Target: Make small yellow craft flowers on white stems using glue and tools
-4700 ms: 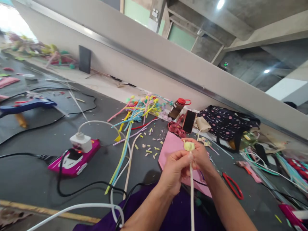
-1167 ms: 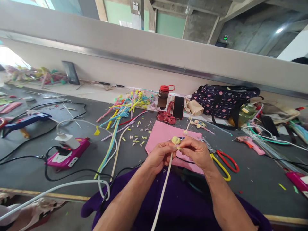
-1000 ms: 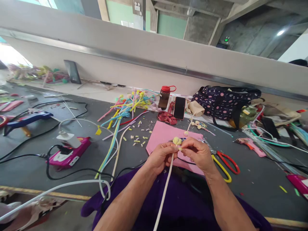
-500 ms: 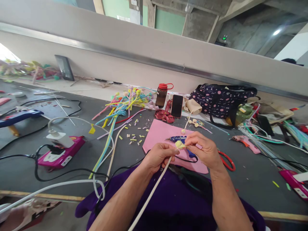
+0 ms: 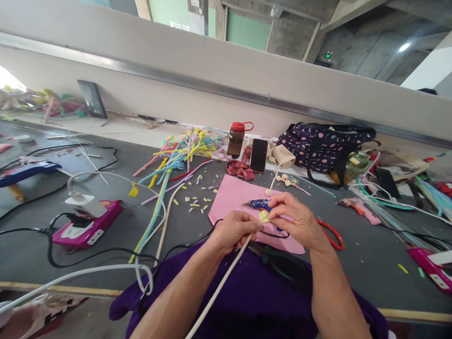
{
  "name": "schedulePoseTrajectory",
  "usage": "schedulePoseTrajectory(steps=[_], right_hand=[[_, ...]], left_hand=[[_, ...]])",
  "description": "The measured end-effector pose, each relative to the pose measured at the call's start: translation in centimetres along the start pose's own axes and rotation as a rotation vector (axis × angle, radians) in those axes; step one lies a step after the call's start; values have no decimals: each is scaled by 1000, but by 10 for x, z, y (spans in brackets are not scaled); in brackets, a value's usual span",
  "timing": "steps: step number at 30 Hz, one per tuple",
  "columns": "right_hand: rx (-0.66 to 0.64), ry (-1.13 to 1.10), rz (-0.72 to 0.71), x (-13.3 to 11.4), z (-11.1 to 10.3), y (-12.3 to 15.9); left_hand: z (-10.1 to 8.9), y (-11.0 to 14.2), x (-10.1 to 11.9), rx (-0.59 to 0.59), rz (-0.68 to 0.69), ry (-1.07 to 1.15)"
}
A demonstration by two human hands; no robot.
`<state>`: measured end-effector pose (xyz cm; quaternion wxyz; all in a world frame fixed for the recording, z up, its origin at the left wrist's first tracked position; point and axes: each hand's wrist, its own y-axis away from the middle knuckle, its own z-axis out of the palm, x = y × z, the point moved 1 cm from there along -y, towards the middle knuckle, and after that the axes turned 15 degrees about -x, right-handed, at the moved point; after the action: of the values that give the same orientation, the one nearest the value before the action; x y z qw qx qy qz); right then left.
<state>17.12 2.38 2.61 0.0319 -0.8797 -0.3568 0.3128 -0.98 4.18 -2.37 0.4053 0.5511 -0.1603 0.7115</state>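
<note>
Centrally, over the pink sheet (image 5: 229,193) on the bench (image 5: 197,226): one yellow blossom (image 5: 263,216), its right edge pinched in the fingers of the right hand (image 5: 296,220). Just below-left: one cream stem (image 5: 224,282), gripped near its top by the left hand (image 5: 231,231), long axis slanting down-left; whether the two join is hidden.

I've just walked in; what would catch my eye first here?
Probably, near the centre, the left hand holding a pale stem and the right hand pinching a yellow puff over a bright pink sheet. Behind them, a tangle of colourful strips lies left of a red-lidded bottle. A magenta power strip stands out at left.
</note>
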Motion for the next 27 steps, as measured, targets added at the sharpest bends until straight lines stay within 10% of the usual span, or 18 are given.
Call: schedulePoseTrajectory(steps=[27], right_hand=[[-6,93,2,-5,0,-1]], left_hand=[[2,2,2,56,-36,-120]])
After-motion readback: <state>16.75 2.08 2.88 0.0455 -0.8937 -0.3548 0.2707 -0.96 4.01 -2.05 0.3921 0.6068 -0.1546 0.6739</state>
